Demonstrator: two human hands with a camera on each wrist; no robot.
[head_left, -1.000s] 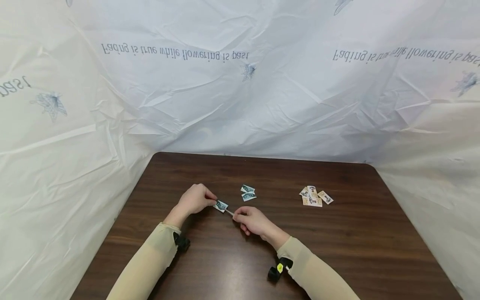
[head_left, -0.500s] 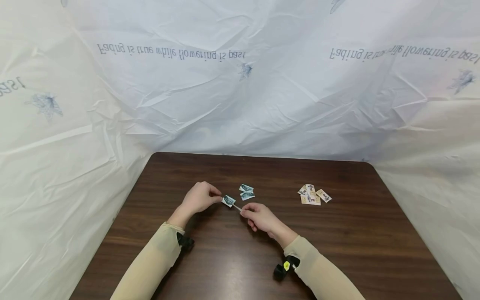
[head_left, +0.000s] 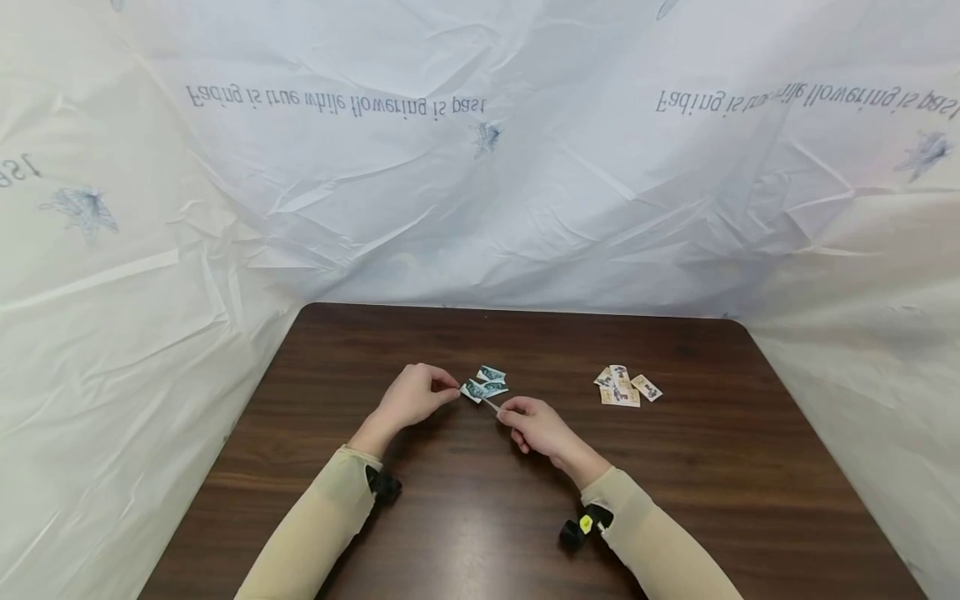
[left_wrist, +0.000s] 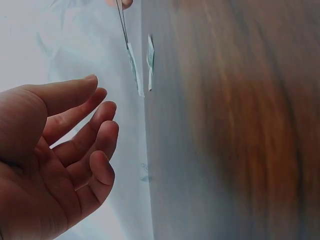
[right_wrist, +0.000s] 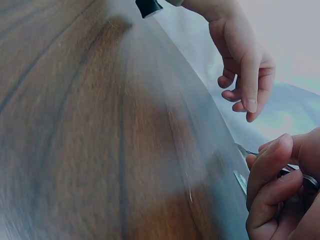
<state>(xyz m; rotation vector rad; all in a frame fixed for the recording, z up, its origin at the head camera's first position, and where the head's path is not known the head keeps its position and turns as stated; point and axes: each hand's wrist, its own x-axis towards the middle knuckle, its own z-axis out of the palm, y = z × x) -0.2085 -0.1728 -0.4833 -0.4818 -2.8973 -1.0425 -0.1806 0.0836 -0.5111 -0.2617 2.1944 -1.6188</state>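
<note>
My right hand [head_left: 540, 429] holds slim metal tweezers [left_wrist: 122, 25], thumb and fingers pinched round the shaft. A small blue-green stamp-like paper [left_wrist: 133, 69] is caught in the tweezer tips, raised off the table. Beneath and just behind it lie two similar blue-green papers [head_left: 492, 373], partly covered by the held one in the head view. My left hand [head_left: 417, 396] hovers to the left of the held paper; in the left wrist view its fingers [left_wrist: 107, 135] are loosely bent, hold nothing and stand apart from the paper.
On the right of the dark wooden table [head_left: 720, 450] several tan stamp-like papers [head_left: 621, 395] lie overlapping, one slightly aside. White printed sheeting [head_left: 450, 208] hangs behind and beside the table. A black wrist camera [head_left: 573, 533] sits on each sleeve.
Both hands have moved right and slightly away from me, carrying the paper in the tweezers from the left to above the two blue-green papers. The left fingers have come off the paper.
</note>
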